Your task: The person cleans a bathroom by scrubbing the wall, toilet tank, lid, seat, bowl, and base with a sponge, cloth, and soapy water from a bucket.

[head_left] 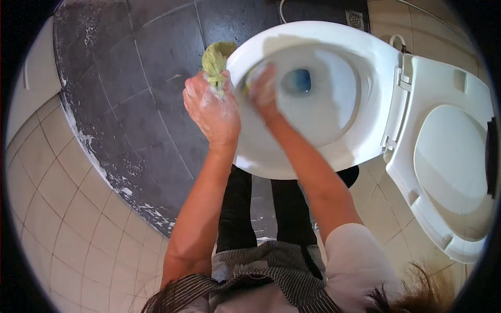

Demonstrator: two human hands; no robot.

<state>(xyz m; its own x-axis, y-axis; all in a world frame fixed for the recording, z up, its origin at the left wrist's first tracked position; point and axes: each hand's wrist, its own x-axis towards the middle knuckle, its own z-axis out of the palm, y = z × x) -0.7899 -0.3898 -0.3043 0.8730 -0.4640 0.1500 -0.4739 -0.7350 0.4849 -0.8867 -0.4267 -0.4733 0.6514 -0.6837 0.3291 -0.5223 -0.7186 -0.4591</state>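
Soapy suds coat my left hand (213, 107), which is closed around a yellow-green cloth (215, 61) at the left outer edge of the white toilet bowl (318, 151). The cloth sticks out beyond my fingers, over the dark floor. My right hand (262, 93) is inside the bowl, against its left inner wall, and is blurred by motion. Something yellowish (247, 86) shows at its fingers, too smeared to make out. Bluish water (297, 82) lies at the bottom of the bowl.
The toilet seat and lid (454, 156) are swung open to the right. Dark floor tiles (141, 104) with white foam along their edge lie to the left, bordered by beige tiles (78, 224). A floor drain (355, 20) is behind the bowl. My legs are below it.
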